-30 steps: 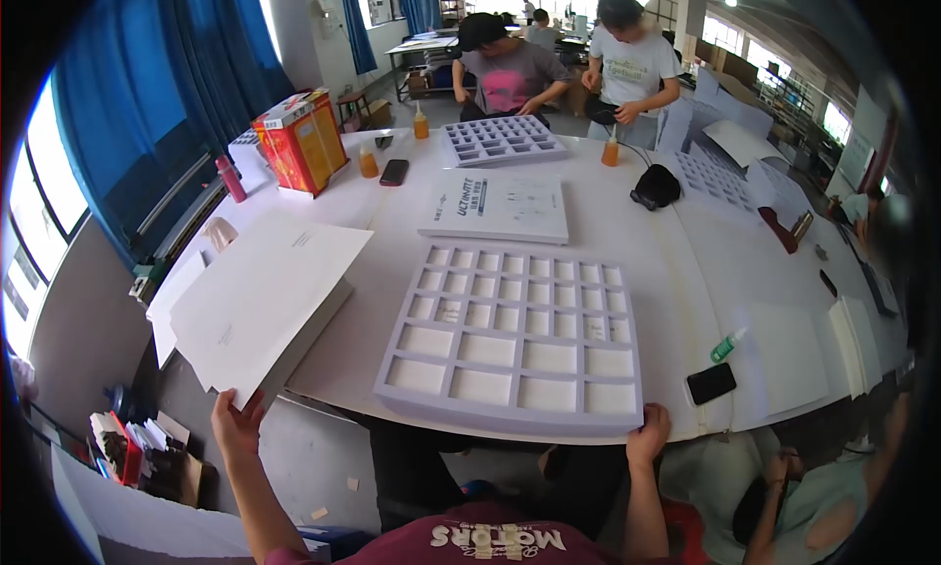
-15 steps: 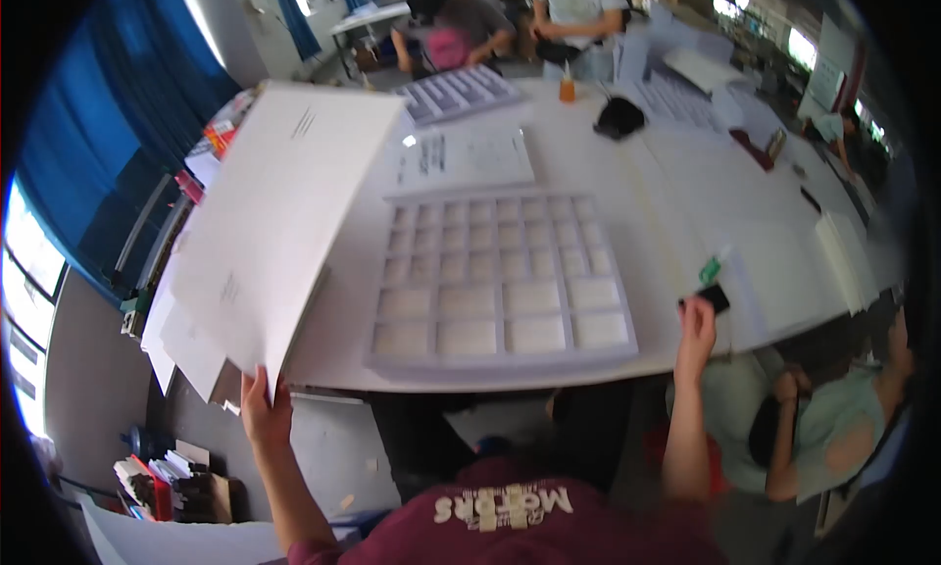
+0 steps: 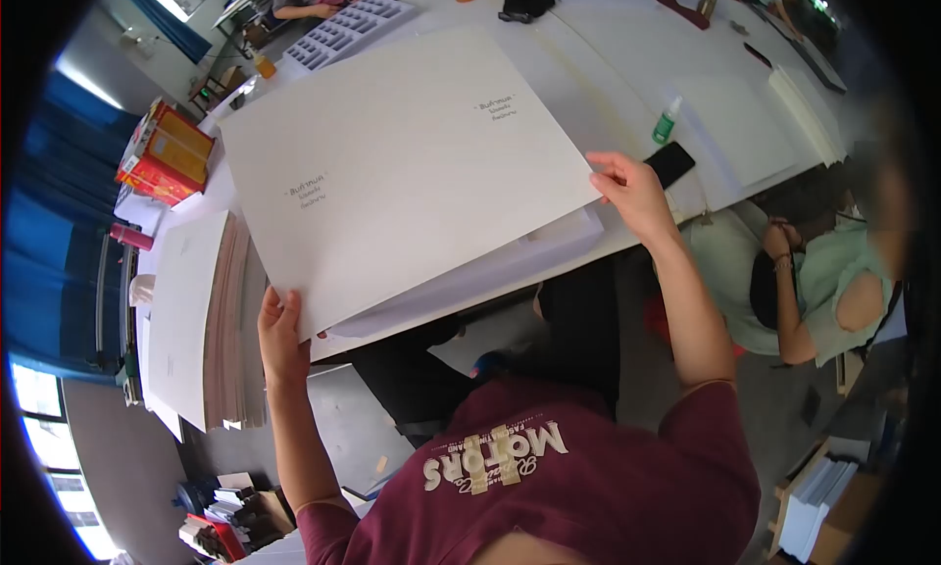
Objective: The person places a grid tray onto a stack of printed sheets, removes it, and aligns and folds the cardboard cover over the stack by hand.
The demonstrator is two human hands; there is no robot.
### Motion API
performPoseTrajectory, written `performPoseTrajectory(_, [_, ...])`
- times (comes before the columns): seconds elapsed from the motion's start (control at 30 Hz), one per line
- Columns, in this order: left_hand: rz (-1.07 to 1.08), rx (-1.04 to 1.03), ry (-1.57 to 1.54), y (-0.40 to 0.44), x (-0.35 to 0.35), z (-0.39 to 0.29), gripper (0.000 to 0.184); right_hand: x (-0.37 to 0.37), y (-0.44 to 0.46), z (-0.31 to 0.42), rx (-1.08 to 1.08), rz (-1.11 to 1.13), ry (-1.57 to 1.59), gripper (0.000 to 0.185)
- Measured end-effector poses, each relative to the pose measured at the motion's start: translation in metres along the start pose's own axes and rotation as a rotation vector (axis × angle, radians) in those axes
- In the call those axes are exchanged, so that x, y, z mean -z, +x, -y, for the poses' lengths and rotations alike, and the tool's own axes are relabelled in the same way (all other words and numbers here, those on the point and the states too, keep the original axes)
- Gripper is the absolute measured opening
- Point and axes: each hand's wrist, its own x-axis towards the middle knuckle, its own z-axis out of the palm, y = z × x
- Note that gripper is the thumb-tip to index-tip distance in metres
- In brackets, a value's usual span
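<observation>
A large white printed sheet (image 3: pixel 392 193) with two small blocks of dark lettering spans the space between my hands. My left hand (image 3: pixel 281 332) grips its near left corner, thumb on top. At the right corner my right hand (image 3: pixel 635 195) holds the edge between thumb and fingers. Beneath the sheet, the white compartment tray (image 3: pixel 564 237) shows only along its near right side; its compartments are mostly hidden.
Left of the tray lies a stack of similar sheets (image 3: pixel 186 320), with a red and yellow box (image 3: pixel 167 158) behind. A black phone (image 3: pixel 670 164) and green bottle (image 3: pixel 667 121) lie right. Another compartment tray (image 3: pixel 348 31) is farther back. A person (image 3: pixel 814 281) sits at right.
The sheet has swung from the left over the tray and now covers most of it. My right hand has left the phone's side and taken the sheet's right corner.
</observation>
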Motion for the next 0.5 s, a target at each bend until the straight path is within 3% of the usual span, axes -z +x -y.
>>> performPoseTrajectory(0.2, [0.015, 0.019, 0.036, 0.009, 0.001, 0.007, 0.021, 0.0, -0.021, -0.028, -0.115, 0.011, 0.047, 0.032])
performPoseTrajectory(0.5, [-0.005, 0.037, 0.082, 0.013, 0.006, 0.009, 0.02, 0.002, -0.025, -0.029, -0.006, 0.035, -0.078, 0.034])
